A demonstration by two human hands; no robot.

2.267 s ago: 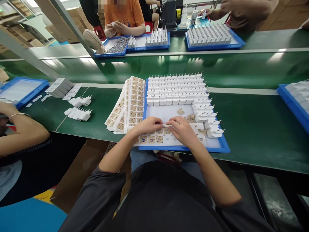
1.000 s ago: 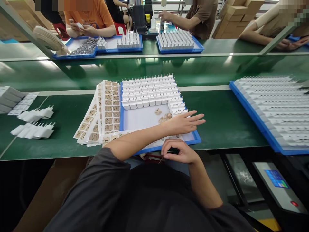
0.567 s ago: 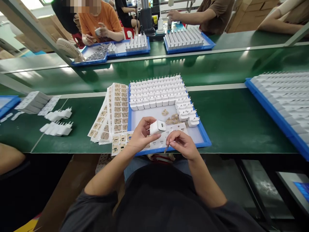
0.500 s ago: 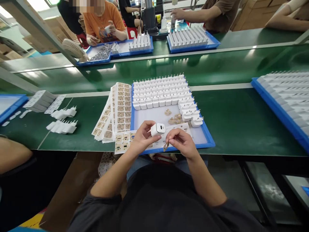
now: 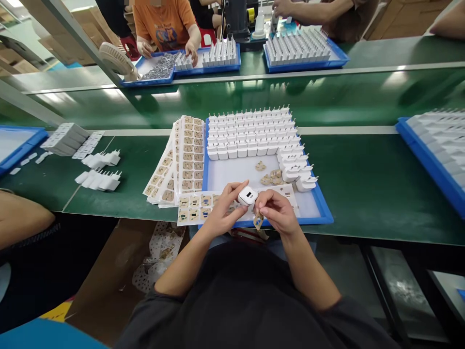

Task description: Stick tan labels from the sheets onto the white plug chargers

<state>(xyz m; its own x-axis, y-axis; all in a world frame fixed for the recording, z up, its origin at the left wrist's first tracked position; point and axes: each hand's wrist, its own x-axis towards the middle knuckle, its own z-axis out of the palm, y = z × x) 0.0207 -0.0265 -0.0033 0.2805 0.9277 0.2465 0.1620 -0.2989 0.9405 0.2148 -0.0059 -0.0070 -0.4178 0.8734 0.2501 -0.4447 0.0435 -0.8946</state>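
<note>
My left hand (image 5: 225,209) is closed around a white plug charger (image 5: 248,196), its face with the dark port turned up toward me. Close beside it, my right hand (image 5: 279,212) pinches a small tan adhesive piece (image 5: 258,221) that hangs below the fingertips. Both hands are over the front edge of a blue-rimmed tray (image 5: 324,208). Rows of white chargers (image 5: 250,133) stand in the tray, pins up. Loose tan pieces (image 5: 271,178) lie on its white floor. A sticker sheet (image 5: 196,207) with tan pieces runs under my hands across the tray's front.
Stacked sticker sheets (image 5: 192,155) lie left of the tray. Further left are loose chargers (image 5: 100,179) and a white stack (image 5: 64,139). Another charger tray (image 5: 428,160) stands at the right. Across the bench, a person in orange (image 5: 165,24) works beside a small fan (image 5: 118,60).
The view has shifted slightly. The charger in my left hand has turned so its port face points more upward, nearer my right fingers. The person in orange has lowered a hand to the tray.
</note>
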